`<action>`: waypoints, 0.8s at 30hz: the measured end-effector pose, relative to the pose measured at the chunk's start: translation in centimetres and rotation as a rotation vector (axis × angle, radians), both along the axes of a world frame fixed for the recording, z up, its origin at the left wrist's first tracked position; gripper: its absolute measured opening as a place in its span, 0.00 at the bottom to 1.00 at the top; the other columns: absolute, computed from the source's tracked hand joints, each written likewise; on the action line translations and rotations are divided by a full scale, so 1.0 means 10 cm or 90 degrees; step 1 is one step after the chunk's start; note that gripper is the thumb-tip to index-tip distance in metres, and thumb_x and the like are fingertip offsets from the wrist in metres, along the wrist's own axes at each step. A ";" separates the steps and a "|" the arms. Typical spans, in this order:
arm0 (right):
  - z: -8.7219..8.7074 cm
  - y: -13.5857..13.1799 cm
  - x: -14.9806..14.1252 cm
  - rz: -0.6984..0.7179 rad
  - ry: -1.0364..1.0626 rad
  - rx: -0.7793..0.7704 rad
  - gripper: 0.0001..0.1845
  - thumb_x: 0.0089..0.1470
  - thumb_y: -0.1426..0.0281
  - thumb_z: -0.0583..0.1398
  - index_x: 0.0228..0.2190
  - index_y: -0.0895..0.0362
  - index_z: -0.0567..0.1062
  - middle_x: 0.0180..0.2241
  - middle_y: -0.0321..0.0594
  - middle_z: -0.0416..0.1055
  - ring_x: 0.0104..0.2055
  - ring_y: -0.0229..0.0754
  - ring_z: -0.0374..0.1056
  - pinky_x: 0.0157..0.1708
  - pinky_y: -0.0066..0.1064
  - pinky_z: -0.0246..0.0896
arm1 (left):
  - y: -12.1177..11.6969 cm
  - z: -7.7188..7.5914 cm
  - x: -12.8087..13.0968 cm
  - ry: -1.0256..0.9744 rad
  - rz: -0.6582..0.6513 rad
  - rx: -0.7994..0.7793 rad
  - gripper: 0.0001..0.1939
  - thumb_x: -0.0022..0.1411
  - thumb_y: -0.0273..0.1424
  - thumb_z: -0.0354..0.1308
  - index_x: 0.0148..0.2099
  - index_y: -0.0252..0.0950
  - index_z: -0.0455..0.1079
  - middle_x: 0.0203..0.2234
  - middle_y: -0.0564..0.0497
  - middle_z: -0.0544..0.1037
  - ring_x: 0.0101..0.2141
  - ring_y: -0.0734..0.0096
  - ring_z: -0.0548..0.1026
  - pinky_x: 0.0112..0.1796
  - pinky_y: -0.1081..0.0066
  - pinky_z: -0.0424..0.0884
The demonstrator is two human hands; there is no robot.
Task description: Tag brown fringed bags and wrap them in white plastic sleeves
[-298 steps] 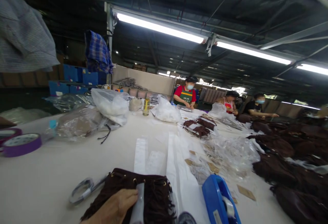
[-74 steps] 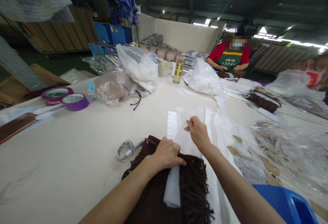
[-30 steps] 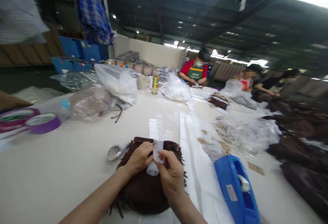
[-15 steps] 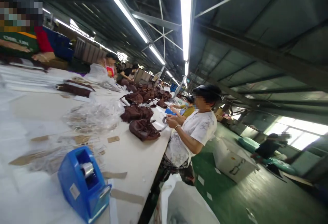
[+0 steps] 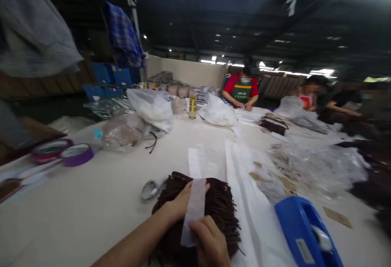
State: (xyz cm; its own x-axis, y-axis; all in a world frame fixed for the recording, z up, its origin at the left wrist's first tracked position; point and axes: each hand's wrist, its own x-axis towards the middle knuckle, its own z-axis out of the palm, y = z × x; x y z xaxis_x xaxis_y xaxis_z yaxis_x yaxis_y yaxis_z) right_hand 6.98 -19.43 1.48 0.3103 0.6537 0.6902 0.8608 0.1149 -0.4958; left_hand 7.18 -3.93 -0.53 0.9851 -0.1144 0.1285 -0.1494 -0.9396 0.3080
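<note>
A dark brown fringed bag lies on the white table in front of me. My left hand rests on its upper part, fingers stretched across it; a translucent white strip crosses over them and hides most of their length. One fingertip shows past the strip's right side. Lower down, my right hand has its thumb and fingers closed on the strip near its bottom end. Just left of the bag lies a grey-silver ring-shaped coil.
A blue tape dispenser stands at right, beside long white sheets. Purple tape rolls lie at left. Clear plastic bags, wrapped bundles and a yellow bottle lie farther off. Co-workers are across the table.
My view has swung left and down, from a co-worker on the right to the table before me. Both hands, the fringed bag and the strip are now in view.
</note>
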 end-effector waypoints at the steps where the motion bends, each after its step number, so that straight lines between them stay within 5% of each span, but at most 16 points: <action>1: -0.05 0.00 -0.02 0.008 0.020 0.009 0.13 0.56 0.77 0.47 0.33 0.55 0.69 0.24 0.38 0.64 0.26 0.37 0.63 0.23 0.25 0.60 | 0.06 0.04 -0.12 0.025 0.014 0.011 0.24 0.61 0.33 0.54 0.58 0.36 0.56 0.57 0.42 0.60 0.56 0.56 0.58 0.55 0.52 0.54; 8: -0.18 -0.20 -0.01 0.014 0.037 0.017 0.18 0.50 0.84 0.46 0.37 0.56 0.69 0.27 0.40 0.66 0.29 0.38 0.64 0.28 0.25 0.61 | -0.15 0.35 -0.54 0.096 0.051 -0.039 0.27 0.62 0.31 0.49 0.62 0.38 0.50 0.58 0.42 0.59 0.58 0.55 0.55 0.56 0.52 0.52; 19: 0.05 -0.33 -0.10 0.009 -0.085 0.009 0.15 0.51 0.85 0.50 0.34 0.58 0.70 0.27 0.42 0.70 0.31 0.37 0.66 0.32 0.25 0.66 | -0.18 0.22 -0.66 0.010 0.115 -0.089 0.23 0.59 0.27 0.51 0.58 0.39 0.58 0.53 0.46 0.66 0.56 0.59 0.59 0.56 0.54 0.53; 24: -0.01 -0.35 -0.15 0.011 -0.093 0.015 0.13 0.53 0.83 0.51 0.35 0.59 0.71 0.27 0.42 0.71 0.33 0.39 0.67 0.33 0.28 0.67 | -0.17 0.27 -0.74 -0.084 0.157 -0.111 0.26 0.56 0.23 0.49 0.58 0.29 0.57 0.55 0.39 0.63 0.57 0.59 0.57 0.56 0.56 0.55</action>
